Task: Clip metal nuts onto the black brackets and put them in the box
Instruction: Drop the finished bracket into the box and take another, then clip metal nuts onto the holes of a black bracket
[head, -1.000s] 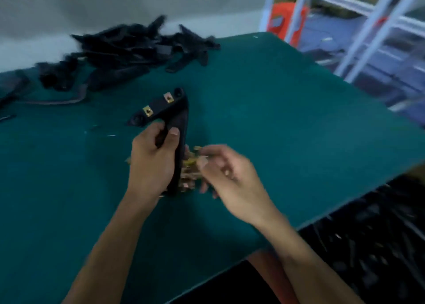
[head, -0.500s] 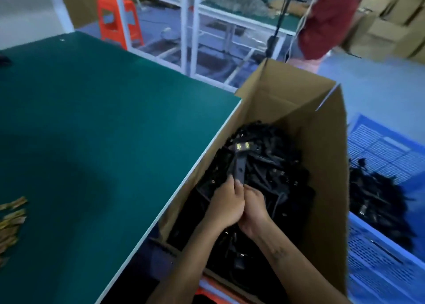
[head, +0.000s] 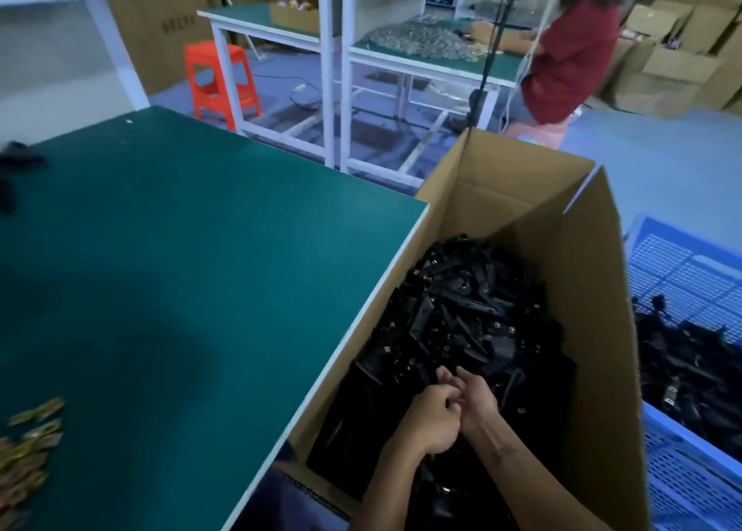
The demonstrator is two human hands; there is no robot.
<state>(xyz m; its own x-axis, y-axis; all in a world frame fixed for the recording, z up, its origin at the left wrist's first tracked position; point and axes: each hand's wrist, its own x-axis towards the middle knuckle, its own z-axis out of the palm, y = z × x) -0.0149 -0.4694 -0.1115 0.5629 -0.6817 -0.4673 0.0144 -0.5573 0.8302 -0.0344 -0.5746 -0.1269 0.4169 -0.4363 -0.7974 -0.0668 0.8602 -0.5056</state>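
Both hands sit low inside the box [head: 594, 329], right over the bracket pile [head: 473, 313]; reads as the drop-off step, a finished bracket just going in or already let go; left hand [head: 431, 420] has fingers curled in, nothing clearly visible in it; right hand [head: 475, 400] looser, fingers part-bent and touching the left; can't tell if either has hold of a bracket, black on black; pile fills the box floor, several brackets showing small metal nuts already clipped on; next move, as I judge it: lift both hands straight up out of the box, swing left of it to the table [head: 200, 269], pick a nut from the loose nuts [head: 32, 446] at the table's near-left edge, and fetch an unclipped bracket; a few dark parts [head: 18, 165] lie at the table's far-left edge, too blurred to name; clearance: box's tall right wall and flap close to the right forearm; box's left wall butts against the table's white edge, so hands must clear that lip; table between box and nuts is open green mat; blue crate [head: 690, 470] right of the box holds more black parts.
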